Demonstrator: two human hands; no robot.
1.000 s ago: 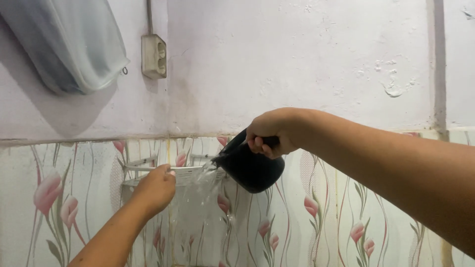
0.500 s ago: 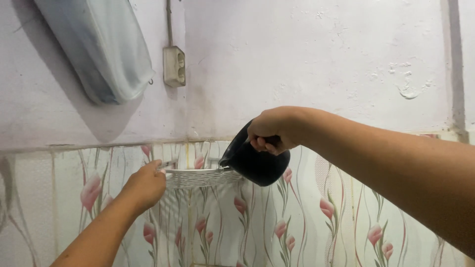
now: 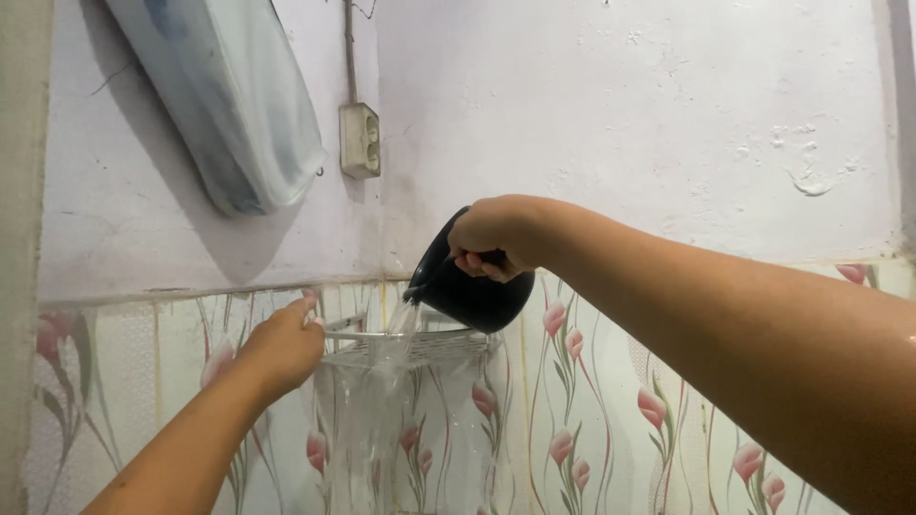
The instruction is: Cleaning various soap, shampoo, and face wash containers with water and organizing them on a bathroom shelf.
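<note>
My right hand [image 3: 491, 236] grips the handle of a black scoop-like jug [image 3: 468, 286], tipped toward the left. Water [image 3: 386, 381] pours from its lip through a white wire-mesh corner rack [image 3: 420, 345] fixed to the wall and streams down below it. My left hand [image 3: 283, 345] holds the rack's left end, fingers curled over its rail.
A white wall socket [image 3: 360, 140] with a cable sits above the rack. A pale blue translucent bag or cover [image 3: 229, 105] hangs at the upper left. Below a ledge line the wall [image 3: 611, 401] carries pink tulip-patterned covering. A wall edge [image 3: 21, 286] stands at far left.
The view has shifted left and up. The jug rose slightly and tipped again, so water pours through the rack once more. My left hand stays on the rack's left end.
</note>
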